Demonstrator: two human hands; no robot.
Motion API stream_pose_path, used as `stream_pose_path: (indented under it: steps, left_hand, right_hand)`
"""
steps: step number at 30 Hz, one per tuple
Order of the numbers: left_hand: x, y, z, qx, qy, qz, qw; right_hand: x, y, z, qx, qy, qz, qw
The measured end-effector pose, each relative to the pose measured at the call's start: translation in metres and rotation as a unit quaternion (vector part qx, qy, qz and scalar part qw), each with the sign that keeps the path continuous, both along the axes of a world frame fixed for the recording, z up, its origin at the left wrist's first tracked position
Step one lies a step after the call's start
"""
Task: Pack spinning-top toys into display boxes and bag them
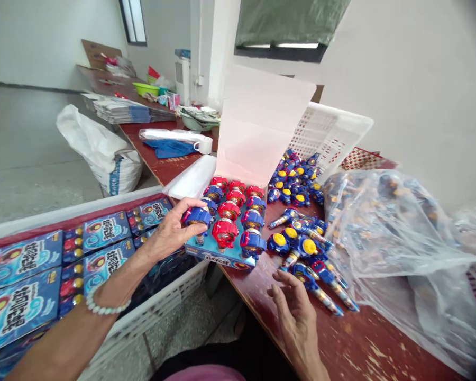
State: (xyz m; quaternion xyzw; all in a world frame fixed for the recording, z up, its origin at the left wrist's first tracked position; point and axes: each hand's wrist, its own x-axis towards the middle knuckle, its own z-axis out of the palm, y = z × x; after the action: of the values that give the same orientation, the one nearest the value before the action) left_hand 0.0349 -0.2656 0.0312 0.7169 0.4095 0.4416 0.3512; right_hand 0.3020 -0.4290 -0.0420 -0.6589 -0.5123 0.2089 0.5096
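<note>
Box (218,258) first, since it sits right in front of the person: it stands on the red table (365,344), near its edge, with its white lid (262,121) raised at the back. From the head view I see toys standing in it in three columns, the middle one all red, the outer two mostly blue with red at the back.

The left hand (168,233), with a beaded bracelet (105,308) at the wrist, pinches a blue toy (198,215) between thumb and fingers at the box's front left corner. The right hand (295,304) holds nothing; its fingers curl loosely near the table's edge, just short of the loose toys (309,246), blue with yellow discs, which lie to the right of the box.

Behind those is a heap (300,199) of similar toys, with a white basket (341,119) tilted beyond it. Farther right, a clear bag (381,248) covers more toys. To the left of the table, a white crate (182,288) carries rows of closed boxes (109,230). Past the box I make out a white mug (203,145) next to a blue cloth (170,148), and a bulky sack (99,151) on the floor.
</note>
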Motion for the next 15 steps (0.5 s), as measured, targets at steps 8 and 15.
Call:
stream_pose_path:
  steps: [8, 15]
  left_hand:
    - [0.001, 0.008, 0.012, 0.017, 0.034, -0.035, 0.999]
    - [0.005, 0.005, 0.002, 0.003, 0.047, -0.036, 0.998]
  right_hand:
    - [0.004, 0.001, 0.001, -0.012, 0.041, -0.008, 0.999]
    - [0.009, -0.005, 0.001, -0.026, 0.042, -0.007, 0.999]
